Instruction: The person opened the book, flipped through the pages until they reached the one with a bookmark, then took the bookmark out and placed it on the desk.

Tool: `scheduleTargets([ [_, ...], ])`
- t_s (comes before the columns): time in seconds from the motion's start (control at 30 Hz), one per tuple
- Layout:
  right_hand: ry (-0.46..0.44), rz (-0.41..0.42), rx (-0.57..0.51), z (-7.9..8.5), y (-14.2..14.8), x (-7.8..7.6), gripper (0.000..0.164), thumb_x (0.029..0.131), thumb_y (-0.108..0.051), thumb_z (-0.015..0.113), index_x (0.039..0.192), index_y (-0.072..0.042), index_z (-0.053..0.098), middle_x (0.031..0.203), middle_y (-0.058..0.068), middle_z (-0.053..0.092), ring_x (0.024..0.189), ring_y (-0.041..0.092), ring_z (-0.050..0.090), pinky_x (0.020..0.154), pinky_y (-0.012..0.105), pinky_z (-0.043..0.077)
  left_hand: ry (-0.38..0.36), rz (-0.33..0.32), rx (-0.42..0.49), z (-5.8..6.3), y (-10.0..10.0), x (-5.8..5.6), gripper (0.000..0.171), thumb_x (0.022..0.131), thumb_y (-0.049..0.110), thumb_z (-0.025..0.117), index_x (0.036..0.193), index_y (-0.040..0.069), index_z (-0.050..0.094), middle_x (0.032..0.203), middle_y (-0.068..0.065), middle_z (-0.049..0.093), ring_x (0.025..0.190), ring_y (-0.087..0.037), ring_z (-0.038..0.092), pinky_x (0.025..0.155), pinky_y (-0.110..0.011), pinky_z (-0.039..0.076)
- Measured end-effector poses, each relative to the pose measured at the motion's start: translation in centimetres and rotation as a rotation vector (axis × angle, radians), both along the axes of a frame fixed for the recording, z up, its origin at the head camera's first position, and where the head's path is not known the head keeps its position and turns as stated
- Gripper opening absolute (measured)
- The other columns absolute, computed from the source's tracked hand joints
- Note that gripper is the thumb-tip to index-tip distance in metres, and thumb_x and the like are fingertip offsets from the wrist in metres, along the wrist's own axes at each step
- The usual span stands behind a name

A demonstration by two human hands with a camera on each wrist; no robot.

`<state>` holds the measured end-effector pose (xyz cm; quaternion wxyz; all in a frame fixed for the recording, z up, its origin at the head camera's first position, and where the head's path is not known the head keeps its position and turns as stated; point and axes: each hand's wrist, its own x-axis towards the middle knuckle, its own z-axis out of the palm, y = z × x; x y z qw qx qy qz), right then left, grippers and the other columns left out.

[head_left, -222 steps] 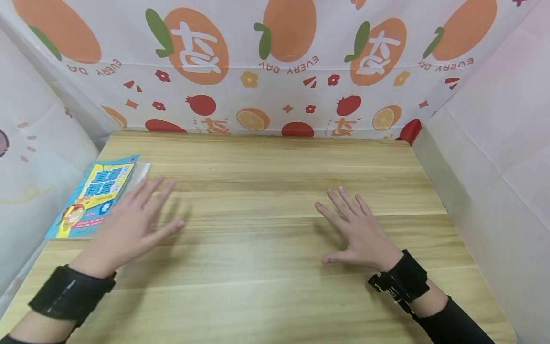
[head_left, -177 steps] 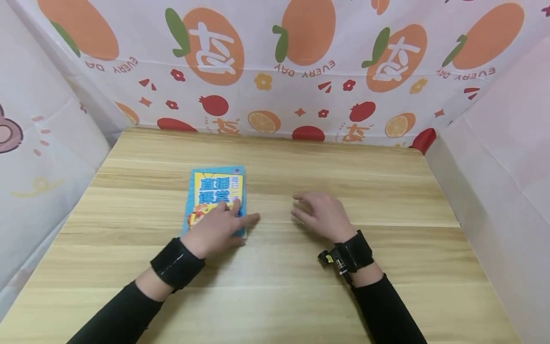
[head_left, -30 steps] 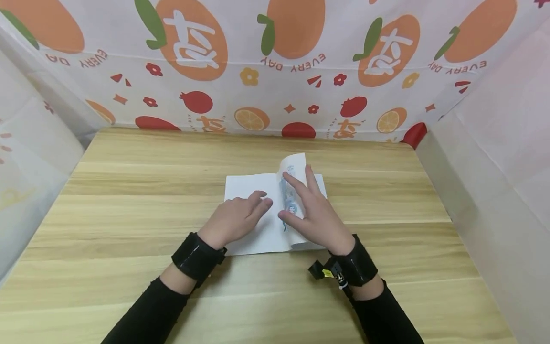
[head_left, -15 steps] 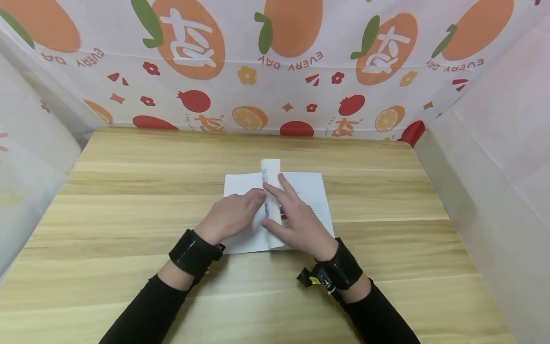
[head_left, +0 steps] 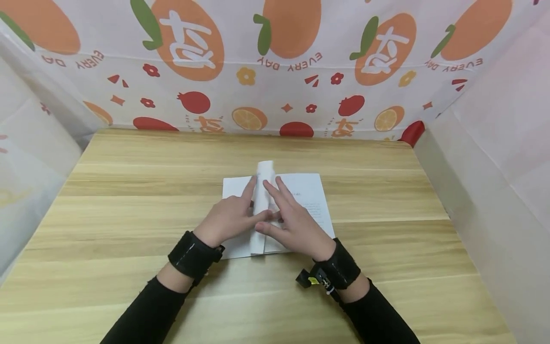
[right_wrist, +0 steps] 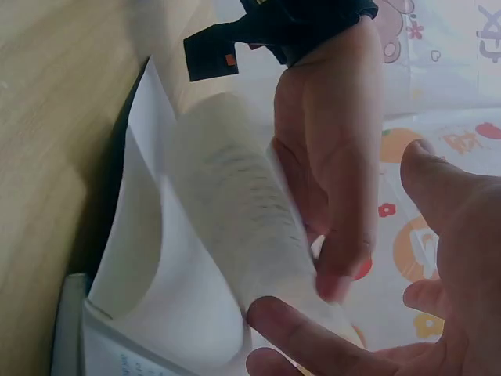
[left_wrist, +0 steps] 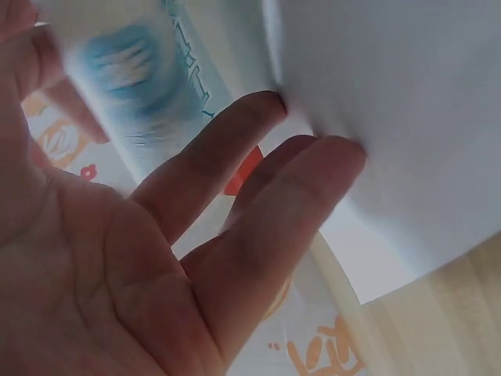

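An open book lies on the table, its printed right page [head_left: 307, 193] flat and a white left page [head_left: 235, 247] partly under my left hand [head_left: 225, 217]. Between the hands a leaf [head_left: 263, 188] stands up in a curl. My right hand [head_left: 296, 227] has its fingers spread against the right side of that leaf. The left hand has its fingers extended, with fingertips against a white page [left_wrist: 391, 102] in the left wrist view. Blue print shows on the curled leaf [left_wrist: 129, 74] there. The right wrist view has the leaf [right_wrist: 235, 188] bowed between both hands. The book's cover is hidden underneath.
The wooden tabletop [head_left: 150, 177] spreads around the book. A fruit-patterned cloth [head_left: 275, 86] hangs along the back edge, with pale cloth on both sides. A small red object [head_left: 412, 133] is at the far right corner. Both wrists wear black straps [head_left: 195, 258].
The leaf has gone from the right page over to the middle, leaning left, and a printed right page is uncovered. The right hand moved left with it; the left hand's index finger has extended.
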<state>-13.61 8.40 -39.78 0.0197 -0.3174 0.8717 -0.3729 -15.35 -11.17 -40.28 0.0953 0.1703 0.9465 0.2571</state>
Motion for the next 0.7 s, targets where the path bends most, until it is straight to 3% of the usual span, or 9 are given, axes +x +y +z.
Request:
scheduleTargets([
  [0.03,-0.007,0.003,0.000,0.0,0.0,0.0,0.083,0.087,-0.056,0.057,0.153,-0.025,0.016,0.157,0.003,0.002,0.091,0.008,0.061,0.082,0.037,0.049,0.004,-0.003,0.007,0.0,0.0,0.0,0.095,0.087,0.058,0.054,0.153,0.012,0.002,0.053,-0.002,0.047,0.045,-0.016,0.046,0.043,-0.030,0.035],
  [0.13,-0.015,0.014,0.006,-0.2,0.2,-0.2,0.083,0.088,-0.056,0.057,0.153,-0.025,0.016,0.157,0.004,0.007,0.096,0.008,0.062,0.082,0.039,0.050,0.029,-0.017,0.029,0.0,-0.1,0.0,0.097,0.085,0.035,0.061,0.152,0.021,-0.008,0.055,0.001,0.047,0.044,-0.014,0.045,0.041,-0.029,0.036],
  [0.23,0.021,0.011,0.029,-0.4,0.5,-0.4,0.079,0.089,-0.054,0.057,0.151,-0.024,0.021,0.155,0.007,0.020,0.103,0.010,0.060,0.085,0.041,0.049,0.072,-0.038,0.024,-0.1,-0.3,0.0,0.100,0.082,0.017,0.062,0.152,0.028,-0.009,0.057,0.002,0.048,0.045,-0.014,0.044,0.042,-0.030,0.037],
  [0.4,0.139,-0.003,0.081,-0.6,0.7,-0.9,0.060,0.091,-0.046,0.059,0.142,-0.019,0.043,0.140,-0.001,0.046,0.121,0.007,0.045,0.099,0.035,0.040,0.156,-0.067,0.000,-0.4,-0.8,-0.2,0.104,0.080,-0.003,0.059,0.151,0.032,-0.009,0.062,-0.001,0.051,0.051,-0.016,0.048,0.049,-0.032,0.042],
  [0.47,0.155,-0.004,0.108,-0.7,0.7,-1.0,0.051,0.091,-0.042,0.059,0.135,-0.017,0.051,0.133,-0.005,0.053,0.123,0.006,0.042,0.100,0.033,0.038,0.159,-0.070,-0.005,-0.6,-0.9,-0.2,0.107,0.080,-0.006,0.060,0.151,0.035,-0.009,0.077,-0.006,0.058,0.056,-0.017,0.051,0.051,-0.032,0.044],
  [0.53,0.148,-0.006,0.141,-0.9,0.7,-1.0,0.045,0.091,-0.041,0.059,0.130,-0.017,0.057,0.127,-0.006,0.058,0.120,0.006,0.046,0.098,0.032,0.040,0.160,-0.076,-0.003,-0.7,-1.0,-0.2,0.110,0.078,-0.010,0.062,0.151,0.037,-0.005,0.104,-0.017,0.059,0.062,-0.018,0.052,0.052,-0.031,0.045],
  [0.63,0.100,0.005,0.190,-1.1,0.7,-0.8,0.042,0.091,-0.041,0.059,0.126,-0.017,0.060,0.123,-0.006,0.060,0.116,0.008,0.050,0.097,0.034,0.041,0.150,-0.073,-0.008,-0.9,-1.1,0.0,0.109,0.074,-0.014,0.064,0.152,0.037,0.008,0.141,-0.030,0.030,0.057,-0.019,0.051,0.045,-0.027,0.042],
  [0.7,0.081,0.018,0.220,-1.2,0.7,-0.7,0.042,0.091,-0.041,0.059,0.125,-0.017,0.061,0.122,-0.006,0.061,0.115,0.009,0.051,0.096,0.034,0.042,0.161,-0.071,-0.026,-0.9,-1.1,0.1,0.103,0.072,-0.015,0.065,0.151,0.033,0.020,0.150,-0.031,0.008,0.055,-0.021,0.050,0.043,-0.025,0.040],
])
